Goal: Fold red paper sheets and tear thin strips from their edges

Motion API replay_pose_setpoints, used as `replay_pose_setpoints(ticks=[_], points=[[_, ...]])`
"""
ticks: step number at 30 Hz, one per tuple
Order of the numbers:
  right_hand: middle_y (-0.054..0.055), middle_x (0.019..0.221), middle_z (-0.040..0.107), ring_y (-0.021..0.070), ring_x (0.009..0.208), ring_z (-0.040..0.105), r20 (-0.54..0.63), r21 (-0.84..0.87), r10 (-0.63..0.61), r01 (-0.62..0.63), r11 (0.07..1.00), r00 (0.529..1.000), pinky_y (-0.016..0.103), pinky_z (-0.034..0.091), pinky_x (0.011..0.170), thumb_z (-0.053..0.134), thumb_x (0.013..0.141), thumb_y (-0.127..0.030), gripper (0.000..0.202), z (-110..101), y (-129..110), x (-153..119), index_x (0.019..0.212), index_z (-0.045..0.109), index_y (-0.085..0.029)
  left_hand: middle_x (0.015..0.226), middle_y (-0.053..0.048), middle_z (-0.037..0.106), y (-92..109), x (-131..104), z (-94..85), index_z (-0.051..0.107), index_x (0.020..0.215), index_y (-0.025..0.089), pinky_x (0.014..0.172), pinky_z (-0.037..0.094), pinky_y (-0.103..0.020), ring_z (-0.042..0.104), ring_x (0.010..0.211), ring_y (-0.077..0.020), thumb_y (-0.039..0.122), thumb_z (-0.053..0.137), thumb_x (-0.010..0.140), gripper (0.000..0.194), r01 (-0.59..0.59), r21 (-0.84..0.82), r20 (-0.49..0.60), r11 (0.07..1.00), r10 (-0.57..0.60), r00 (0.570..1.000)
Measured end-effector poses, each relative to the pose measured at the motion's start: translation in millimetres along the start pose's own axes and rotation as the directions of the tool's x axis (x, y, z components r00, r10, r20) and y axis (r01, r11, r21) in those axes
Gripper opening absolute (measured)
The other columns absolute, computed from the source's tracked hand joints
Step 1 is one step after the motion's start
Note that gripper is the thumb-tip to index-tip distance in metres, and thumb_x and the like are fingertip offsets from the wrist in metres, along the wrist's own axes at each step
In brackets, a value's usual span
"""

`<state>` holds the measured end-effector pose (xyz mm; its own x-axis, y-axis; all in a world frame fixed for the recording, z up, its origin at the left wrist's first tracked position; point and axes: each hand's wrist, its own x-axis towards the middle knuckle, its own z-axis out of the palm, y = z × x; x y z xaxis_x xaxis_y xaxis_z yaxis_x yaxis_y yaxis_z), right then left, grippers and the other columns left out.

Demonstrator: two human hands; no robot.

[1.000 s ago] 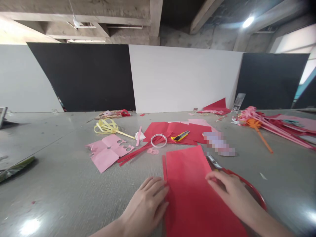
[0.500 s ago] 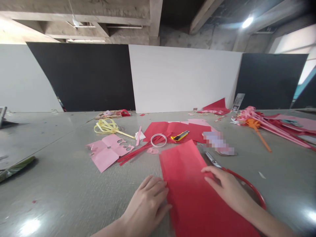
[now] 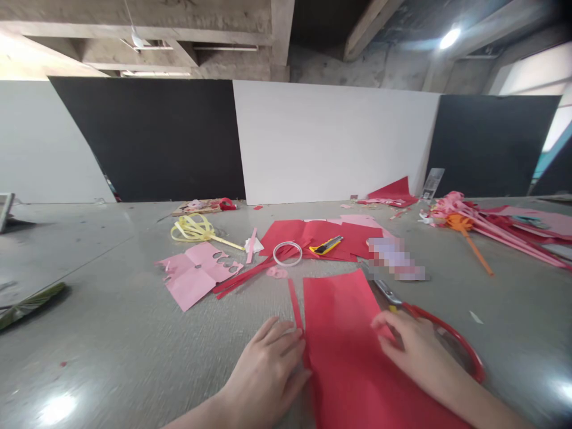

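Observation:
A red paper sheet (image 3: 344, 328) lies in front of me, running down past the bottom edge of the view. My right hand (image 3: 409, 348) is at its right edge, thumb and fingers closed on the paper there. My left hand (image 3: 270, 366) rests palm down on the table, fingers lying flat over a narrow red paper strip (image 3: 295, 304). The strip's upper end sticks out beyond the fingertips, with a slim gap between it and the sheet. Large scissors (image 3: 460, 342) with red handles lie beside my right hand, which covers part of them.
Beyond the sheet lie a white ring (image 3: 287, 262), a yellow utility knife (image 3: 326, 245) and more red paper (image 3: 281, 232). Cut pink paper (image 3: 194, 280) and a yellow ribbon bundle (image 3: 193, 228) are at left. Pink strips (image 3: 496, 229) and an orange-stemmed piece (image 3: 476, 253) lie right.
The red sheet has shifted right and slightly toward me with my right hand. Its left edge has come away from the narrow strip, which stays under my left hand.

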<state>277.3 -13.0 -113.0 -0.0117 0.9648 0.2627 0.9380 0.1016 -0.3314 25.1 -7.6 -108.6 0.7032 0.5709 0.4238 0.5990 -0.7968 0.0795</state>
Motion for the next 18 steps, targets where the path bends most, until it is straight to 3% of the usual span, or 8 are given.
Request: replay_pose_setpoints(ticks=[8,18], points=[[-0.007,0.044,0.051,0.0150,0.040,0.053,0.129,-0.092,0.077,-0.066,0.994,0.989,0.023,0.032,0.042,0.054,0.067,-0.032,0.010,-16.6,-7.0,-0.4,0.073,0.060,-0.028,0.096,-0.005,0.063,-0.2,-1.1,0.8,0.057,0.100,0.019,0.087,0.040,-0.047,0.055,0.093,-0.0245,0.024,0.053,0.079,0.022,0.015,-0.005,0.020,1.000,-0.015,1.000],[-0.009,0.039,0.046,0.0125,0.037,0.049,0.124,-0.052,0.064,-0.058,0.997,0.990,0.021,0.031,0.039,0.057,0.062,-0.024,0.005,-16.5,-3.9,-2.7,0.064,0.058,-0.029,0.097,-0.005,0.063,0.3,-1.1,0.2,0.057,0.102,0.019,0.088,0.039,-0.047,0.054,0.095,-0.0250,0.021,0.054,0.078,0.024,0.030,-0.021,0.037,0.999,-0.029,0.999]])
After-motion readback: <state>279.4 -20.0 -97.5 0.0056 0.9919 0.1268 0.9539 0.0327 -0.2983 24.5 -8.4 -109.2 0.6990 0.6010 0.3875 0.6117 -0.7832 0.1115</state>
